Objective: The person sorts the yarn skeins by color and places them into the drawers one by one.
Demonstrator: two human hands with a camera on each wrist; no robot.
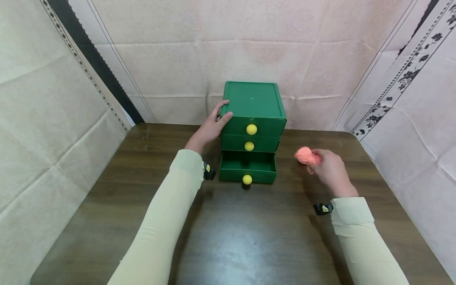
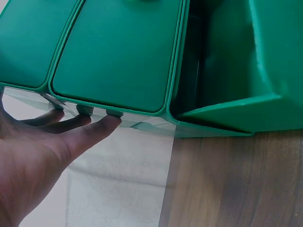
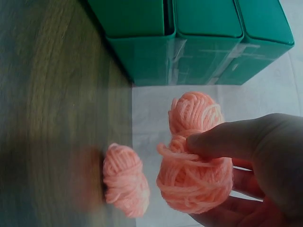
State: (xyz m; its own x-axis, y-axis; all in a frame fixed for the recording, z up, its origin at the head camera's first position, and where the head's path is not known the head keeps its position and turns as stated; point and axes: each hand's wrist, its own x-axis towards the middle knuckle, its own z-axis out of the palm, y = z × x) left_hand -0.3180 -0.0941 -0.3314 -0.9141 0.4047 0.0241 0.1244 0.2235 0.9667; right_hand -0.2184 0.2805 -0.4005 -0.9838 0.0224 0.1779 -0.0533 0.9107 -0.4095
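A green drawer cabinet (image 1: 253, 99) with yellow knobs stands at the back of the table. Its bottom drawer (image 1: 230, 174) is pulled out, and the two above are closed. My left hand (image 1: 212, 127) rests against the cabinet's left side, fingertips (image 2: 111, 124) touching the wall. To the right of the cabinet, my right hand (image 1: 331, 170) pinches a skein of coral yarn (image 3: 194, 182) between thumb and fingers. A second coral skein (image 3: 124, 177) lies on the table beside it in the right wrist view. From the head view the two skeins are hard to tell apart.
The brown wooden table (image 1: 142, 221) has rounded back corners. Pale patterned cloth (image 1: 249, 59) hangs behind the cabinet and along both sides. A black strap device (image 1: 209, 171) sits on each wrist.
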